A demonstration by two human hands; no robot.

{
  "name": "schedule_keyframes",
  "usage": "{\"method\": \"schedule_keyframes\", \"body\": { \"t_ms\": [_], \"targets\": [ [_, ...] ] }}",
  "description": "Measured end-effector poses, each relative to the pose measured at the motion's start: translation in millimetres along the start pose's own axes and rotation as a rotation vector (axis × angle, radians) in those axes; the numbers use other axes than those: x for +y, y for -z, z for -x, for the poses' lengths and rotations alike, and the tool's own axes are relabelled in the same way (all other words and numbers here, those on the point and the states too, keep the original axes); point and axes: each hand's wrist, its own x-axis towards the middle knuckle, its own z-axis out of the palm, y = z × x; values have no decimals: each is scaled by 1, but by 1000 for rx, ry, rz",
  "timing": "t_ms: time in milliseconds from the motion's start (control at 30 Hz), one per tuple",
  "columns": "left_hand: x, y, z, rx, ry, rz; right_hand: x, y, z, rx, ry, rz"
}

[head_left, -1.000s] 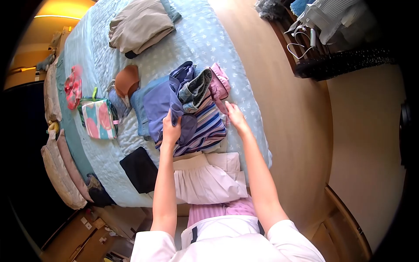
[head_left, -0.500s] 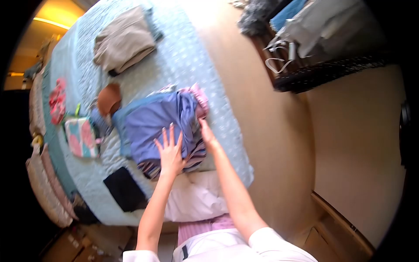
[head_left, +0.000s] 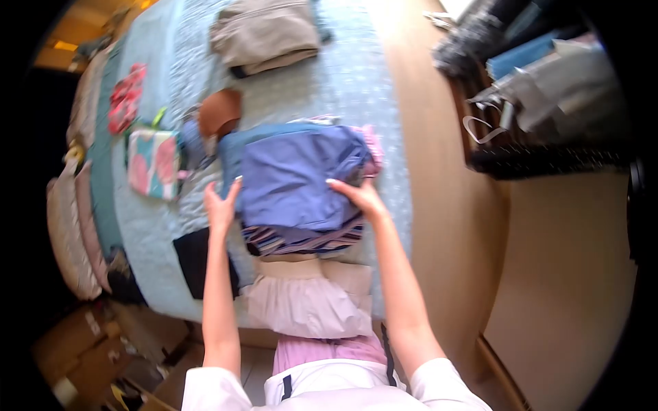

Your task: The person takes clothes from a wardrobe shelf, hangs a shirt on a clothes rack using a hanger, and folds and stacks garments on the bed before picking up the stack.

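Observation:
A stack of folded clothes lies on the bed, topped by a folded purple-blue garment (head_left: 295, 181). Beneath it show a blue garment (head_left: 232, 147), a striped garment (head_left: 308, 243) and a pink garment (head_left: 373, 147). My left hand (head_left: 221, 207) is at the stack's left side, thumb spread from the fingers and its tip by the edge. On the right side, my right hand (head_left: 363, 197) rests with its thumb on the purple-blue cloth; its fingers lie along the side, partly hidden. Just in front lies a pale skirt-like garment (head_left: 301, 301).
A light blue quilt (head_left: 349, 75) covers the bed. Farther back are folded beige trousers (head_left: 267, 34) and a brown cup-shaped item (head_left: 221, 113). Left of the stack lie a patterned pouch (head_left: 154, 164), a red-pink cloth (head_left: 128, 99) and a black folded cloth (head_left: 199, 260). A dark rack (head_left: 541, 161) holds bags at right.
My left hand has moved from the top of the purple-blue garment to the stack's left side. My right thumb now rests on the cloth, which looks flatter. The view has shifted.

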Motion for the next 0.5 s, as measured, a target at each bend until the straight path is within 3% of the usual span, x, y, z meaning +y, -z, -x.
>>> {"method": "schedule_keyframes", "body": {
  "t_ms": [67, 133, 267, 300, 333, 400, 433, 500],
  "targets": [
    [6, -3, 2, -171, 162, -67, 1, -1, -9, -43, -10, -19],
    [20, -10, 5, -345, 186, 57, -17, -1, -5, -141, -54, -58],
    [23, -7, -13, -321, 174, -123, -29, -5, -3, -110, -149, 24],
    [49, 19, -8, -465, 99, 119, -28, -7, -2, -123, -149, 39],
    [40, 12, -16, -453, 108, 129, -29, -8, -1, -115, -104, 44],
    [26, 1, -30, -647, 178, -55, -33, -10, 3, -118, -50, 57],
    [23, -1, -17, -667, 154, 292, -37, -11, 7, -150, -126, -4],
    [-3, -16, -17, -726, 312, 390, -28, -5, -4, -233, -221, -118]
  ]
}}
